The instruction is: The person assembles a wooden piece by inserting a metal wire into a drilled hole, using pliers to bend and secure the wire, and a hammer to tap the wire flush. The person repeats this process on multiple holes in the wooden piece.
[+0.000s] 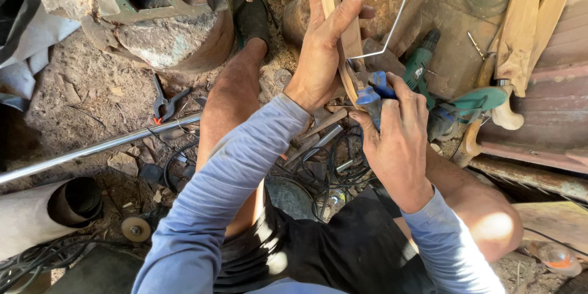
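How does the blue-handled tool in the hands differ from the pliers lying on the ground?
The blue-handled tool is gripped in the right hand and set against the wood strip that the left hand holds; the pliers lie untouched on the dirt. The tool's grip is blue, while the pliers are dark with a spot of red. The pliers' handles are spread wide; the tool is mostly hidden by fingers. Both are small hand tools.

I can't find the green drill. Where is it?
In the head view, the green drill lies on the ground right of centre, just beyond the right hand and beside the bent wire.
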